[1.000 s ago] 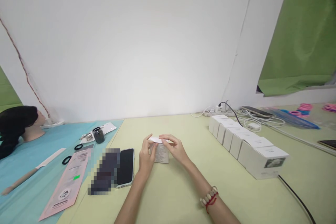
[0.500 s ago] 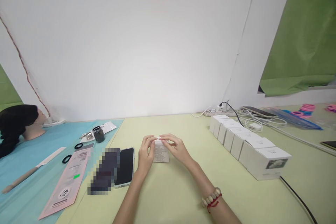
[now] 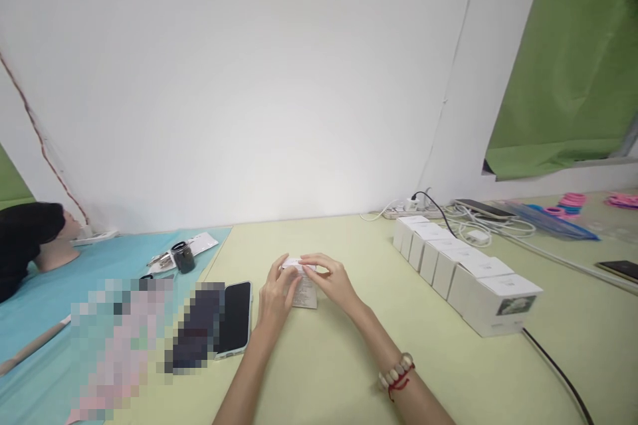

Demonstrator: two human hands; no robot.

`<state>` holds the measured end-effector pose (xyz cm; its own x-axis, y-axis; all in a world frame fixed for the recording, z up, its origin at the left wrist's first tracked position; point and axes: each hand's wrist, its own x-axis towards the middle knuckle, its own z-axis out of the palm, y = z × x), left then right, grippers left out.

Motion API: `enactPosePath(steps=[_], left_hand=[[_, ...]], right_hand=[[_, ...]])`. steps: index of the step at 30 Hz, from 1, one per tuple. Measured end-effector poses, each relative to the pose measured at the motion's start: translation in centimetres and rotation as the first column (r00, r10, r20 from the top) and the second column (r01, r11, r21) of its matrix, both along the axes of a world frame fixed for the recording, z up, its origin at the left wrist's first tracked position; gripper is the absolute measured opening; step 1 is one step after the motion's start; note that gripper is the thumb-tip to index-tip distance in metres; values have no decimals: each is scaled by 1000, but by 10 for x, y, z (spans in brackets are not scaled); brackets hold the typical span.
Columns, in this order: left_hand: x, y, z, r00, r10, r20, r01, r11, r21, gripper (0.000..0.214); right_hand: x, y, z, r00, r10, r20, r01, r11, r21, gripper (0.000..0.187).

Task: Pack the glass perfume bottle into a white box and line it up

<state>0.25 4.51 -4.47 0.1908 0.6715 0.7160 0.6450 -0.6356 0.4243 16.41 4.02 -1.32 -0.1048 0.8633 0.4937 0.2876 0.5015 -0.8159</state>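
Observation:
A small white box (image 3: 306,293) stands on the yellow table between my hands, its near face covered in fine printed text. My left hand (image 3: 276,292) grips its left side, with the fingers bent over the top edge and the thumb near the printed face. At the upper right edge, my right hand (image 3: 333,281) pinches the top with thumb and fingertips. The fingertips of both hands come close together over the box top and partly hide it. A beaded bracelet (image 3: 397,372) with red cord circles my right wrist.
White boxes (image 3: 513,285) form a row on the right, with cables (image 3: 478,226) and a power strip (image 3: 393,214) behind. A phone (image 3: 234,319) lies left of my hands beside a blurred dark item (image 3: 197,325). Farther left are a black jar (image 3: 183,257) and a mannequin head (image 3: 50,239).
My left fingers have shifted down and inward over the box top, exposing more of its white upper edge. The right hand keeps its pinch. The whole view has swung slightly right.

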Motion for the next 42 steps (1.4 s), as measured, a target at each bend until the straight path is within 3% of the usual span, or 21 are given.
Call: enactPosePath(steps=[3, 8, 16, 23, 28, 32, 42], left_hand=[[1, 0, 1, 999, 33, -3, -33, 999, 15, 18], [2, 1, 4, 999, -20, -45, 21, 1000, 15, 21], [0, 0, 6, 980, 116, -164, -68, 960, 273, 17], [4, 0, 2, 988, 129, -81, -125, 991, 51, 18], [3, 3, 2, 995, 65, 71, -53, 986, -157, 22], [0, 3, 5, 991, 1, 135, 26, 979, -202, 21], [2, -7, 22, 974, 118, 193, -68, 966, -250, 25]], right_hand=[[-1, -2, 1, 1000, 26, -2, -26, 999, -26, 22], [-3, -3, -1, 997, 71, -10, -72, 996, -50, 20], [-4, 0, -1, 992, 98, -80, -102, 994, -47, 22], [-4, -2, 0, 993, 104, -48, -106, 993, -46, 25], [-7, -2, -2, 996, 83, -39, -83, 996, -18, 25], [-10, -1, -5, 998, 16, -59, -16, 1000, -9, 25], [-11, -2, -2, 999, -6, -50, 6, 1000, 3, 28]])
